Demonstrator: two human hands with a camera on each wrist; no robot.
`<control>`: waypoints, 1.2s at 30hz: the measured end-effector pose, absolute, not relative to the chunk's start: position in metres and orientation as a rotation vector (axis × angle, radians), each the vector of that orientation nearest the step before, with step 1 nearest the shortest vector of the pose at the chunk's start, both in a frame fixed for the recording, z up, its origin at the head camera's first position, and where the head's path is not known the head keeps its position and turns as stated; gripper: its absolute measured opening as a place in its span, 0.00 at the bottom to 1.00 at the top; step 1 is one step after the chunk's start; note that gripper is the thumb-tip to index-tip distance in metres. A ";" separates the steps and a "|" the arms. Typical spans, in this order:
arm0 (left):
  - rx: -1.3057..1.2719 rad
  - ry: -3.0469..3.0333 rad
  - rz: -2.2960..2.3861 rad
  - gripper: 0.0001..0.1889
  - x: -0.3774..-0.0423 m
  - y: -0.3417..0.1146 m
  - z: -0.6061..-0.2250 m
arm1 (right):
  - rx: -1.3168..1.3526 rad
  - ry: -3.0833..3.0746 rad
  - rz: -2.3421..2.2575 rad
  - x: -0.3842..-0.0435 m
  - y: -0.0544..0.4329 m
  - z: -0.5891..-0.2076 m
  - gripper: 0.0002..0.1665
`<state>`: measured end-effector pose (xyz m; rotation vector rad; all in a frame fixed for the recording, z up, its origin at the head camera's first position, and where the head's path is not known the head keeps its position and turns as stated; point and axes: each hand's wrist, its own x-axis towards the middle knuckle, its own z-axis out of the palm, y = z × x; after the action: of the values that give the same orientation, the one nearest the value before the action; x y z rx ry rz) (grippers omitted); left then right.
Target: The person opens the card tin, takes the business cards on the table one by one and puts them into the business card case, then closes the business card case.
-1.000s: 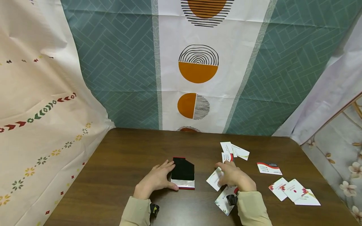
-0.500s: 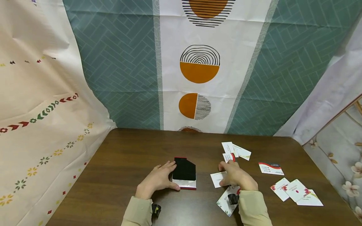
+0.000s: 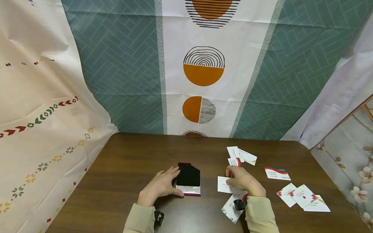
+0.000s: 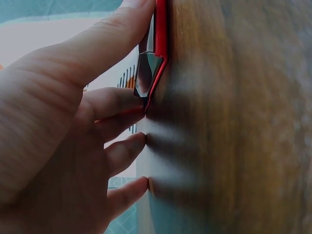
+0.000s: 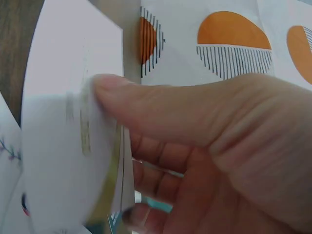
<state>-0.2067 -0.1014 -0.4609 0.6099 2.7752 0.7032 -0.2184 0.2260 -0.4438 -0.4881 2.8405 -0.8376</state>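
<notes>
My left hand (image 3: pixel 161 187) rests at the left side of a flat black, red-edged card holder (image 3: pixel 187 174) with a silvery strip along its near end. Its thumb and index finger hold the holder at the near left corner; the other fingertips touch the wood in the left wrist view. My right hand (image 3: pixel 247 182) pinches white business cards (image 5: pixel 63 122), thumb on the face and fingers behind. Layered edges show in the right wrist view. Under that wrist lies a floral white card (image 3: pixel 232 208), partly hidden.
Beyond the right hand lie several business cards (image 3: pixel 247 156), overlapping. Farther right are a red-and-navy card (image 3: pixel 277 174) and a fanned group of floral cards (image 3: pixel 303 195). The brown table (image 3: pixel 140 155) ends against a patterned curtain (image 3: pixel 131 81).
The business cards in my right hand have turned from slanted to nearly level in the head view, as the hand shifted slightly right. The left hand and card holder have stayed put.
</notes>
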 end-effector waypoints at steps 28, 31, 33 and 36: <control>0.634 2.781 0.688 0.51 -0.211 -0.102 -0.466 | -0.593 3.018 -0.972 -0.229 0.205 -0.423 0.06; 0.634 2.782 0.691 0.51 -0.211 -0.102 -0.466 | -0.593 3.017 -0.992 -0.233 0.197 -0.421 0.06; 0.635 2.784 0.691 0.51 -0.210 -0.102 -0.466 | -0.592 3.012 -1.009 -0.235 0.191 -0.421 0.06; 0.636 2.781 0.692 0.50 -0.210 -0.101 -0.466 | -0.587 2.999 -1.045 -0.238 0.181 -0.420 0.05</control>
<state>-0.2098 -0.1010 -0.4656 0.6361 2.7809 0.6915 -0.2382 0.1813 -0.4203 -0.5869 2.9991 -1.0454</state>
